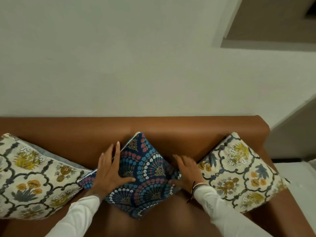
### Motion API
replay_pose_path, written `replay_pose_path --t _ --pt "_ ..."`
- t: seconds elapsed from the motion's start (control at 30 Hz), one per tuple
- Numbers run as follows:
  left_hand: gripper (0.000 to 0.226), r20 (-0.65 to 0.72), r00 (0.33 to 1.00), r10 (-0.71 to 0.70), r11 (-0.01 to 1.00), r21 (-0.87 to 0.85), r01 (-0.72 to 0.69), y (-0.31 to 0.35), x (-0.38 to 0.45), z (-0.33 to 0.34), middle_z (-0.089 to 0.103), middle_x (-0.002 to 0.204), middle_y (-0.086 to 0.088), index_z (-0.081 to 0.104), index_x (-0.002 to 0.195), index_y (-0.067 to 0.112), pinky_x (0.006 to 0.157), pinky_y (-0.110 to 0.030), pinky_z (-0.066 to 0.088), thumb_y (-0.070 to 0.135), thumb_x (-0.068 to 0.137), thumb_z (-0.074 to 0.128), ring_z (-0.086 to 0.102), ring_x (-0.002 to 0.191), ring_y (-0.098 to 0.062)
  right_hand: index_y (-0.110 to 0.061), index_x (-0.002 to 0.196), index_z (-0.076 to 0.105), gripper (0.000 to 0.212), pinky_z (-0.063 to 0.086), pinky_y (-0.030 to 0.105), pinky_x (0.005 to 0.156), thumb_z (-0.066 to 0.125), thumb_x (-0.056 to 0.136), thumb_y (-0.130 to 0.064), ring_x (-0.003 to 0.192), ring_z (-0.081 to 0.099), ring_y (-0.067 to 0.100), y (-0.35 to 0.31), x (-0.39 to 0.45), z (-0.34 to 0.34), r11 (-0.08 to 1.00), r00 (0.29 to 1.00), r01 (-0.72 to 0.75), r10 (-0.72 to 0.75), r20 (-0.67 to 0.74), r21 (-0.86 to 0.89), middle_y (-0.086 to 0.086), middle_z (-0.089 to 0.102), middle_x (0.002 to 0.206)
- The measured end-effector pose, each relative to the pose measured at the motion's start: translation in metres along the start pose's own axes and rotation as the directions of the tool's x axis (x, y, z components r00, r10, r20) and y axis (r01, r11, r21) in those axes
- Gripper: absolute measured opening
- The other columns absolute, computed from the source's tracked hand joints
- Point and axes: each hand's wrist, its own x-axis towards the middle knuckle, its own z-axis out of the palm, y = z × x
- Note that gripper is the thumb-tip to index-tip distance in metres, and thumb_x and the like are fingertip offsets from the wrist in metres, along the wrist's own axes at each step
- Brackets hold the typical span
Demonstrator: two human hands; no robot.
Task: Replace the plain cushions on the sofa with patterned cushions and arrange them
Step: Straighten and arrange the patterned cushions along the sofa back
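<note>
A dark blue patterned cushion (pixel 147 170) stands on one corner like a diamond at the middle of the brown sofa (pixel 171 129), leaning on the backrest. My left hand (pixel 109 171) lies flat on its left side with fingers spread. My right hand (pixel 185 171) presses its right corner, fingers apart. A cream floral cushion (pixel 32 177) leans at the left, with a grey cushion edge (pixel 56 155) showing behind it. Another cream floral cushion (pixel 239 171) stands on its corner at the right.
A white wall (pixel 136 65) rises behind the sofa. The sofa's right arm (pixel 266 151) ends near a pale floor strip. A recessed opening (pixel 273 23) shows at the upper right.
</note>
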Motion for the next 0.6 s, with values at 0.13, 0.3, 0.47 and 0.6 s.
replay_pose_path --t 0.13,0.3,0.47,0.6 --pt "0.104 -0.243 0.899 0.363 0.931 0.074 -0.356 0.083 0.009 -0.001 0.039 0.154 -0.015 0.028 0.157 0.018 0.117 -0.053 0.038 0.078 0.078 0.06 0.041 0.141 -0.033 -0.016 0.134 0.048 0.081 0.03 0.051 0.116 0.072 0.068 -0.056 0.129 0.045 0.037 0.063 -0.026 -0.046 0.983 0.966 -0.056 0.009 -0.26 -0.173 0.014 0.048 0.137" --pt "0.089 0.171 0.909 0.381 0.924 -0.052 -0.378 0.208 0.047 0.045 0.048 0.141 -0.003 0.035 0.151 0.02 0.101 -0.038 0.049 0.072 0.083 0.058 0.052 0.128 -0.024 -0.011 0.14 0.041 0.102 0.032 0.056 0.114 0.072 0.063 -0.07 0.132 0.042 0.04 0.146 -0.059 -0.078 0.947 0.896 -0.295 0.226 -0.382 -0.13 0.021 0.045 0.144" --pt "0.119 0.545 0.804 0.235 0.972 -0.121 -0.202 0.258 0.074 0.119 0.02 0.165 -0.007 0.007 0.159 0.023 0.12 -0.049 0.031 0.065 0.073 0.076 0.025 0.151 -0.031 -0.019 0.154 0.006 0.141 0.02 0.055 0.121 0.066 0.045 -0.086 0.145 0.027 0.03 0.224 -0.095 -0.062 0.864 0.848 -0.504 0.498 -0.18 0.015 0.011 0.031 0.156" --pt "0.134 0.574 0.794 0.2 0.974 -0.201 -0.1 0.276 0.08 0.163 0.007 0.169 -0.012 -0.013 0.158 0.023 0.125 -0.05 0.021 0.052 0.07 0.084 0.015 0.155 -0.034 -0.023 0.153 -0.014 0.153 0.012 0.058 0.121 0.072 0.041 -0.083 0.148 0.021 0.028 0.261 -0.113 -0.029 0.834 0.834 -0.55 0.551 -0.008 0.046 0.006 0.021 0.16"
